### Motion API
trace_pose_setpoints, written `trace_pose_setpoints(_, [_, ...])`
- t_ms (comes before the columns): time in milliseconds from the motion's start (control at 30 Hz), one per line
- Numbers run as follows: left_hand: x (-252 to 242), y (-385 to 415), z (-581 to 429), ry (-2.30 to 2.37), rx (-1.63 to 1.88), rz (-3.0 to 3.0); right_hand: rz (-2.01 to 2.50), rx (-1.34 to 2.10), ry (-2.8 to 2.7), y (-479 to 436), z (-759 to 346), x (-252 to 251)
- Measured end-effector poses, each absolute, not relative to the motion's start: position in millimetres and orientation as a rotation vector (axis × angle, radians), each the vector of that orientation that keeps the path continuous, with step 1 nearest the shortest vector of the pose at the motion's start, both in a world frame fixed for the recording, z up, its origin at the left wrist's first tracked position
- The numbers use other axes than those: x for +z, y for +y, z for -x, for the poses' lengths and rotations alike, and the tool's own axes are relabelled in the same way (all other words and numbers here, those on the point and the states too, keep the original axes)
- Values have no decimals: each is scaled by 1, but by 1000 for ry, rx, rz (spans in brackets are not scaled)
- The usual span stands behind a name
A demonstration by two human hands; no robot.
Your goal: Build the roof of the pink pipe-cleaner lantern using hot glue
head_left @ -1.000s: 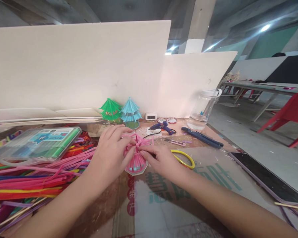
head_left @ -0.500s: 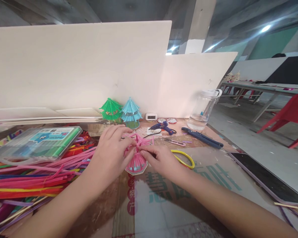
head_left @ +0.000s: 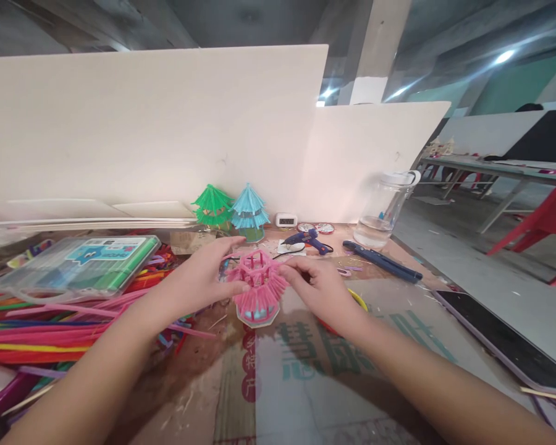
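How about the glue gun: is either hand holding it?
No, the glue gun lies beyond the pink model, and the left hand and right hand are both at that model.

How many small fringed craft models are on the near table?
3: the green model at the back, the light-blue model just right of it, and the pink model nearer the camera, between the left hand and right hand. Others could be hidden.
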State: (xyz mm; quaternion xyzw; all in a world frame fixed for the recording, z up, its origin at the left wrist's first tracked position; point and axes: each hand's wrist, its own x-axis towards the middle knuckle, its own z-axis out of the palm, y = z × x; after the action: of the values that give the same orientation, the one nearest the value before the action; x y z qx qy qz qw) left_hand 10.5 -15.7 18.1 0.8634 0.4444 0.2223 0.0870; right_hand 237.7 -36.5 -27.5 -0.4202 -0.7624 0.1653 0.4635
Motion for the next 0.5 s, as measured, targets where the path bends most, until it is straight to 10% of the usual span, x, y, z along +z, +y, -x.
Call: trace_pose_setpoints(500, [-5, -20, -46, 1118, 839, -2350, 861, -57, -2046, -41, -243, -25])
